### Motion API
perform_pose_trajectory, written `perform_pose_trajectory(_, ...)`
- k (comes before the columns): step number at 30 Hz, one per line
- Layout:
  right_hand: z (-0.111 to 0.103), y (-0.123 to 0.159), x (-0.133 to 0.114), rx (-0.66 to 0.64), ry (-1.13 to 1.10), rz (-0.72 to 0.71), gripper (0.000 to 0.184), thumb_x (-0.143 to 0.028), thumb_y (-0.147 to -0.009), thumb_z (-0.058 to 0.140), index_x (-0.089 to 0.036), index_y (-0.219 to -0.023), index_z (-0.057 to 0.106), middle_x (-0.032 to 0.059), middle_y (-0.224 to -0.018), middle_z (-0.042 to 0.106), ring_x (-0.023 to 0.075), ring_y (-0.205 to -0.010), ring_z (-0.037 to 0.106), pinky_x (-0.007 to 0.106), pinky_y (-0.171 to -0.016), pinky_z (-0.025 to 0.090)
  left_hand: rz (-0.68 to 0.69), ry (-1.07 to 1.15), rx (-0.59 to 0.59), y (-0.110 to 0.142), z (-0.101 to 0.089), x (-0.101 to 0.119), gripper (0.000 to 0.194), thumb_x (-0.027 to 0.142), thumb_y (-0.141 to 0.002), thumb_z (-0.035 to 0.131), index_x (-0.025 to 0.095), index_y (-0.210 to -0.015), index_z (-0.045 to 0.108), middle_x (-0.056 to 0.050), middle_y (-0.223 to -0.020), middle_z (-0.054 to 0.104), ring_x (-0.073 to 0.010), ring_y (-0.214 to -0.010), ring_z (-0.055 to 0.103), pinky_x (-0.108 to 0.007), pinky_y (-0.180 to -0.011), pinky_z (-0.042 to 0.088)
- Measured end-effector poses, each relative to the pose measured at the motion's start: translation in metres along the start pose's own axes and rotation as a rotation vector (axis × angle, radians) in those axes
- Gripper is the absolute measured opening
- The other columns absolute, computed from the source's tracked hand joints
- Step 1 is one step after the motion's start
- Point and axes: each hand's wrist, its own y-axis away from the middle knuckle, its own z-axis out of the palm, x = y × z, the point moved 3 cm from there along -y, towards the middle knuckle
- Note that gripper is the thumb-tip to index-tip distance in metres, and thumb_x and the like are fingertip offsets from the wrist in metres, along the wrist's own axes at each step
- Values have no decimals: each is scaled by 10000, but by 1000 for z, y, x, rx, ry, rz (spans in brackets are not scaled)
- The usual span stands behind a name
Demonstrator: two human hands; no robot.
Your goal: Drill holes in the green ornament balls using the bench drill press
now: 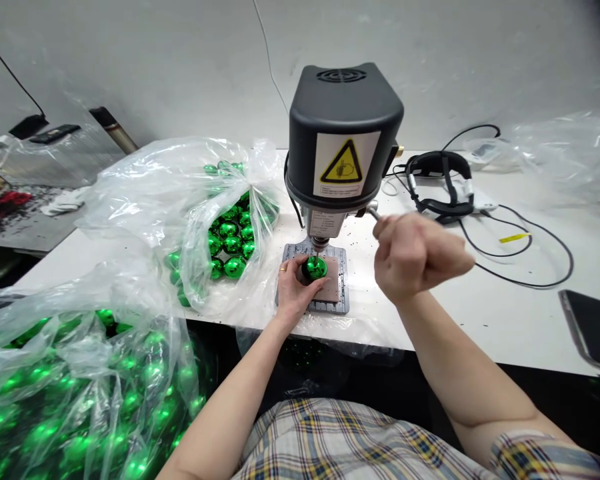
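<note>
A small bench drill press (pixel 347 127) with a black housing and a yellow warning label stands in front of me. Under its chuck (pixel 321 245), a shiny green ball (pixel 317 267) sits on a brown pad (pixel 336 283) over the grey base plate (pixel 343 300). My left hand (pixel 297 287) grips the ball from the left and front, thumb and fingers around it. The bit meets the top of the ball; whether it has gone in I cannot tell. My right hand (pixel 415 257), slightly blurred, is closed around the press's lever handle (pixel 374 213), mostly hidden by the fingers.
A clear plastic bag (pixel 145 193) with several green balls lies left of the press; another bag (pixel 80 373) of them is at lower left. To the right are a black headset (pixel 443 183), looped cables (pixel 545 285) and a phone (pixel 593 327) by the table's edge.
</note>
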Motion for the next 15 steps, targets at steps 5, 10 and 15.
perform_pose_trajectory(5,19,-47,21,76,-45,455,453,-209,-865,672,-204,-496,410,-59,-428,377,62,-332,299,260,-293,176,26,33,133,33,-16,16,519,320,-618,904,225,-1073,673,-92,-1071,649,-291,-1090,595,-457,-1021,463)
perform_pose_trajectory(10,20,-58,30,85,-135,492,417,-126,-881,613,-234,-547,386,-66,-435,378,73,-327,274,267,-276,150,308,-69,-261,116,-46,-3,525,329,-654,882,235,-1136,697,-143,-1139,692,-307,-1053,672,-434,-938,562)
perform_pose_trajectory(15,21,-54,31,80,-116,398,403,-80,-900,539,-245,-572,371,-78,-449,360,72,-343,297,245,-314,200,141,-710,-1010,157,-39,-64,531,157,-843,674,246,-1357,574,-144,-1374,605,-303,-1178,653,-466,-995,547)
